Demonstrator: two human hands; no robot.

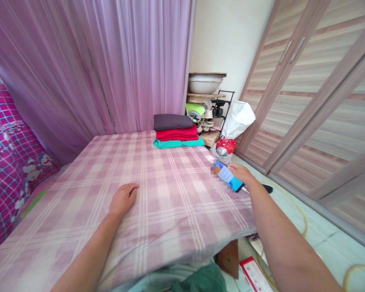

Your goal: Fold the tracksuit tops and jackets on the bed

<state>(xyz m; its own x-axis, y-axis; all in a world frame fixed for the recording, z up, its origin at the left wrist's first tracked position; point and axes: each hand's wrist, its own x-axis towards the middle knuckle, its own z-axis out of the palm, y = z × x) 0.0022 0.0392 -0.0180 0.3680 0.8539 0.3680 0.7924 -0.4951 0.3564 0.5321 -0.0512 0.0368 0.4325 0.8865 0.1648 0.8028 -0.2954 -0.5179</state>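
My right hand [241, 172] grips the edge of a smartphone [227, 175] at the right side of the table. The phone's screen is lit blue, part of it is blurred out, and a white cable [245, 189] runs from its lower end. My left hand [123, 198] rests on the plaid tablecloth [170, 194], its fingers curled in and nothing seen in them. Beyond both hands, a stack of folded cloths lies at the far edge: a dark grey one [172, 121] on top, a red one [178, 133] in the middle, a teal one [179, 142] underneath.
Purple curtains [146, 61] hang behind the table. At the back right stands a rack [228, 105] with shoes and a white basin [205, 84], beside bags [226, 145]. A wooden wardrobe [304, 81] lines the right. A yellow hose or cord [304, 217] crosses the tiled floor.
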